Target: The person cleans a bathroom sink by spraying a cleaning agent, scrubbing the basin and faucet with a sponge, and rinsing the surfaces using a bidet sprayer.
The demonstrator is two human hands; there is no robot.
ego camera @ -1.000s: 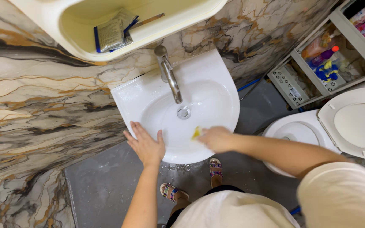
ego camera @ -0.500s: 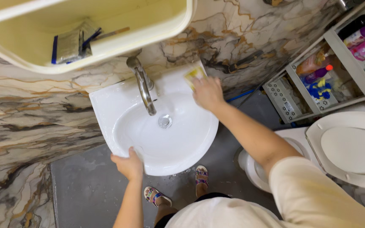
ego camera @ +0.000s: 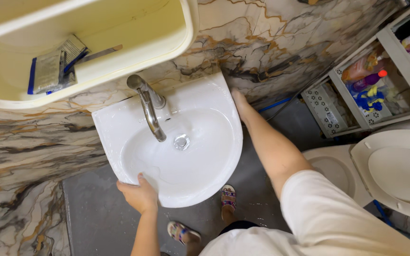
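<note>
head view, going left to right: our left hand [ego camera: 139, 195] grips the front-left rim of the white washbasin [ego camera: 214, 156], thumb hooked over the edge into the bowl, fingers curled under it out of sight. the chrome tap [ego camera: 149, 108] stands at the back, the drain [ego camera: 181, 141] at mid-bowl. our right hand [ego camera: 241, 105] lies flat along the basin's right outer edge near the marble wall [ego camera: 34, 142], fingers pressed together and pointing to the wall; we cannot tell whether anything sits under the palm. to wipe this edge well, we judge, the left hand should brace the rim while the right follows the curve with even pressure, forearm stretched along the side
</note>
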